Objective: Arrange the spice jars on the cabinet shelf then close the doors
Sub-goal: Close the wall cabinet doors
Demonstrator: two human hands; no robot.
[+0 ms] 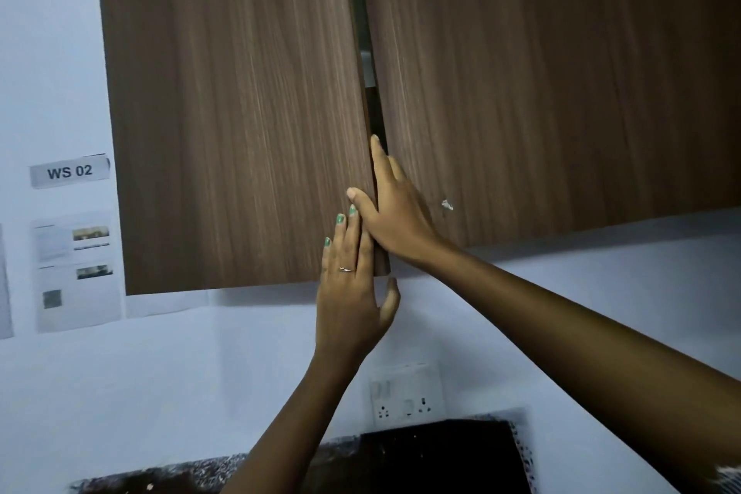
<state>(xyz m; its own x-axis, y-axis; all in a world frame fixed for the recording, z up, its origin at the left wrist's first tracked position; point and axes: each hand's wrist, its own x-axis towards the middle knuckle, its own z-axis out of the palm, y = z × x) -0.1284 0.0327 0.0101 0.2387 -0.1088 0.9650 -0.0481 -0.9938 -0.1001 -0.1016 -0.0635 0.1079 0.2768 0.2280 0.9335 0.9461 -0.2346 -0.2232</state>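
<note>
A wall cabinet has two brown wood-grain doors. The left door (pixel 232 112) stands slightly ajar, leaving a narrow dark gap to the right door (pixel 561 84). My left hand (pixel 351 293) presses flat on the left door's lower right corner, fingers straight, with the thumb below the bottom edge. My right hand (pixel 395 213) reaches up into the gap. Its thumb lies over the front of the left door's edge and its fingers sit behind that edge, against the right door. No spice jars show; the doors hide the shelf.
A "WS 02" label (pixel 70 171) and printed sheets (pixel 76 269) hang on the white wall at left. A wall socket plate (pixel 407 397) sits below the cabinet. A dark board (pixel 441 453) leans on a speckled counter (pixel 180 477) at the bottom.
</note>
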